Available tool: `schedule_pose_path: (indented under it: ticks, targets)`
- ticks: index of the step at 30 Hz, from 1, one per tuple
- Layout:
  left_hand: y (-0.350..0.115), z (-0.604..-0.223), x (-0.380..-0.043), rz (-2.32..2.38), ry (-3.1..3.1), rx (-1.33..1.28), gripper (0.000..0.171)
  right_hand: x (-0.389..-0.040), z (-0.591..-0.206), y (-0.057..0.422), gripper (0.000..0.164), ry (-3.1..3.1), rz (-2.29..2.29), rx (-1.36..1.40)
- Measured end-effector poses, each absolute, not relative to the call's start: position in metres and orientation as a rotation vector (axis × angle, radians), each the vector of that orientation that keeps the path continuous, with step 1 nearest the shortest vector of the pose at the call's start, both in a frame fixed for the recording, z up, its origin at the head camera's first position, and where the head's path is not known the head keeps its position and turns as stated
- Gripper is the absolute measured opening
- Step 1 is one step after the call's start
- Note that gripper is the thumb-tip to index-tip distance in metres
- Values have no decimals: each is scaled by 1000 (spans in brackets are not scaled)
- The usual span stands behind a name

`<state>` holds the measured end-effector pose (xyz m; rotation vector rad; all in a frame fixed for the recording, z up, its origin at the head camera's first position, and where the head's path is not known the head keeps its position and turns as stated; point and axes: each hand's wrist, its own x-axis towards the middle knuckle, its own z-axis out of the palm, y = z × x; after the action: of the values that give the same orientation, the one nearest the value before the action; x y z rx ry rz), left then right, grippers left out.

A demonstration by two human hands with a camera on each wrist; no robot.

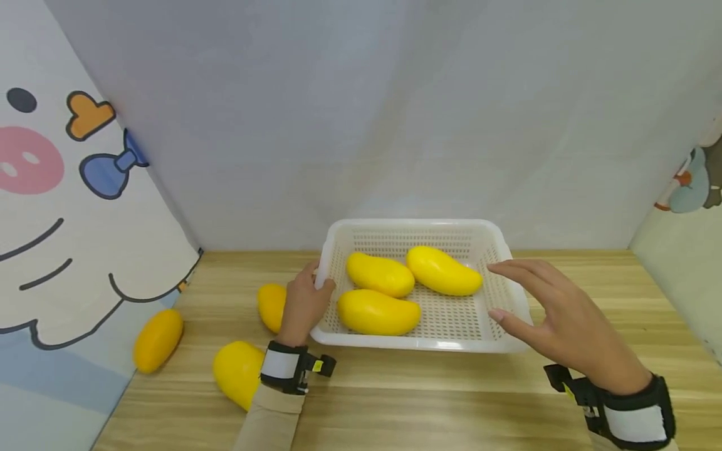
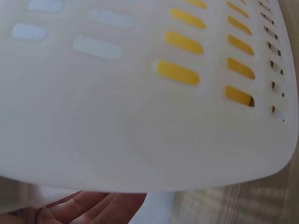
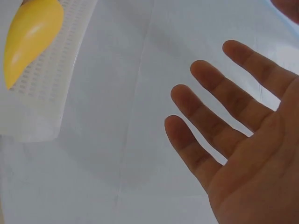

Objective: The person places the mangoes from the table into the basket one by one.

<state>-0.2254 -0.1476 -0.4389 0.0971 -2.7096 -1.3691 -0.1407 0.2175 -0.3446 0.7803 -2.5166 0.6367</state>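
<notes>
A white plastic basket point(image 1: 451, 343) with slotted walls sits on the table, holding three yellow mangoes: one at its left back point(image 1: 380, 275), another at the right point(image 1: 444, 272) and a third in front point(image 1: 378, 313). My left hand point(image 1: 304, 304) grips the basket's left rim, thumb on the inner side. In the left wrist view, its curled fingers point(image 2: 100, 207) show beyond the rim. At the basket's right end my right hand point(image 1: 570, 322) is spread with nothing in it. The right wrist view shows that hand point(image 3: 252, 135) apart from the basket point(image 3: 46, 116), its fingers extended.
Three more mangoes lie on the wooden table point(image 1: 429, 401) left of the basket: one at far left point(image 1: 158, 341), one beside the left wrist point(image 1: 238, 373) and one partly behind the left hand point(image 1: 271, 307). A pale wall point(image 1: 366, 125) rises behind; a cartoon-printed panel point(image 1: 73, 238) stands left.
</notes>
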Motion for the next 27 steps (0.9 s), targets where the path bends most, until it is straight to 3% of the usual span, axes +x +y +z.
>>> schedule_pose_path:
  ticks: [14, 27]
  targets:
    - [-148, -441, -226, -1410, -2695, 69, 50, -149, -352, 227, 60, -2542, 692, 734]
    - [-147, -442, -226, -1428, -2682, 69, 49, -162, -361, 243, 65, -2550, 781, 452]
